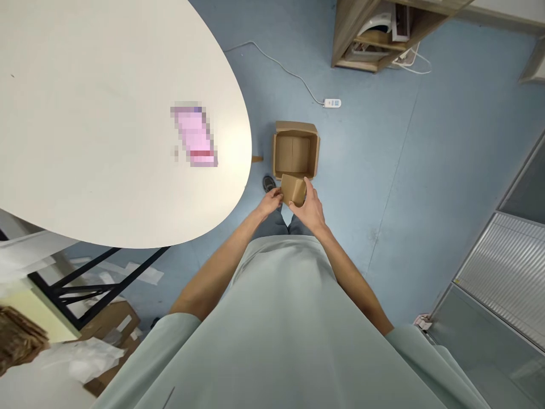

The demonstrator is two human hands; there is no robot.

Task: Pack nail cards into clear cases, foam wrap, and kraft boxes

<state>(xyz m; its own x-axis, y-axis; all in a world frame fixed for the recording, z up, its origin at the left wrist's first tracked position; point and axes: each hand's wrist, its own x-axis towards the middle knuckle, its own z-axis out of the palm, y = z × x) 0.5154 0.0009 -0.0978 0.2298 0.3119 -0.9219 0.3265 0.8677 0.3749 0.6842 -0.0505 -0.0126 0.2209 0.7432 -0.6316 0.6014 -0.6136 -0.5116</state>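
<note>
1. Gripping a cardboard piece point(293, 189) at the near edge of the open box point(297, 126) (flap or separate part, cannot tell).
2. Pinching its left edge with the left hand point(271, 201); clasping its right side with the right hand point(311, 210).
3. Spotting a dark shoe point(268, 183) just beside the box's near left corner.
4. Noting a white table point(106, 187) left of the box, bearing a pixelated pink thing point(196, 133).
5. Marking a white block point(332, 103) on a cord, beyond the box and rightward.
</note>
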